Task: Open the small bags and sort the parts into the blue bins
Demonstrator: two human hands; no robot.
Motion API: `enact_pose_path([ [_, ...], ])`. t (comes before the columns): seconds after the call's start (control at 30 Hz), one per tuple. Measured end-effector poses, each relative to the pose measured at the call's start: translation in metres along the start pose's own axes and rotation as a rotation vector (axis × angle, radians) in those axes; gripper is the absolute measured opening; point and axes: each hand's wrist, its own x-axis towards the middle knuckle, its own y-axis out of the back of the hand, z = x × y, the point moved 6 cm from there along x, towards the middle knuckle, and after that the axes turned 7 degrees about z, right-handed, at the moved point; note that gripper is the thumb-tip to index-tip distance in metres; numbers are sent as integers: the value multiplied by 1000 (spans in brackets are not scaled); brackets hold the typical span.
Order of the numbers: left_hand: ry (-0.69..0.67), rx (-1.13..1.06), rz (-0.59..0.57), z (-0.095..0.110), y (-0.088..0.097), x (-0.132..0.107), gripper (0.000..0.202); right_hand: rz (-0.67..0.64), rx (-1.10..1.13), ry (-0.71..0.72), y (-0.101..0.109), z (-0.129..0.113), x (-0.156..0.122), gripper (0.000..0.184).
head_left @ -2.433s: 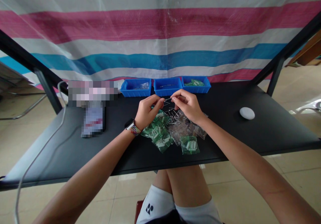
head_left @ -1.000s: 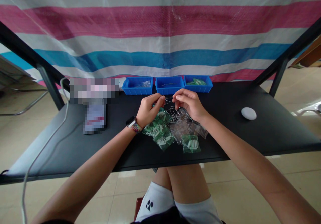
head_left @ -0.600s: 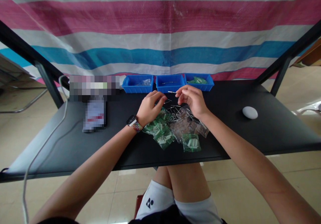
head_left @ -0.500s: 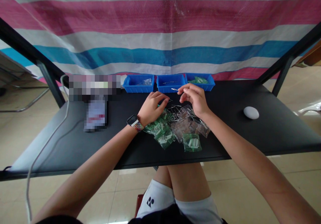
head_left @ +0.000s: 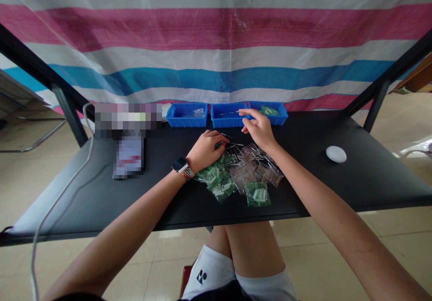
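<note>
Reaching forward from where it met the other hand over the packets, the right hand (head_left: 259, 129) now stretches to the middle blue bin (head_left: 227, 121), its fingers (head_left: 241, 111) loosely spread and the index tip over the bin's rim. Meanwhile the left hand (head_left: 205, 150) has sunk onto the green packets (head_left: 218, 179), fingers curled down among the loose metal pins (head_left: 232, 146) on the counter (head_left: 337, 184); whether they pinch one I cannot tell. Clear packets (head_left: 251, 170) lie just beside.

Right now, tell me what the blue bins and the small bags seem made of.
Blue bins: likely moulded plastic, uniform colour, slight sheen on the rims. Small bags: thin clear plastic film, glossy and crinkled, contents showing through.
</note>
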Motion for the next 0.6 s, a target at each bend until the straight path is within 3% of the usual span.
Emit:
enact_pose_path([
  [0.17, -8, -6, -3, -3, -3, -1, 27, 33, -106, 55, 3, -5, -5, 21],
  [0.4, -14, -42, 12, -4, -3, -1, 29, -337, -376, 371, -29, -28, -35, 21],
  [0.6, -40, -27, 1, -3, -2, -1, 24, -369, -400, 419, -37, -26, -44, 26],
])
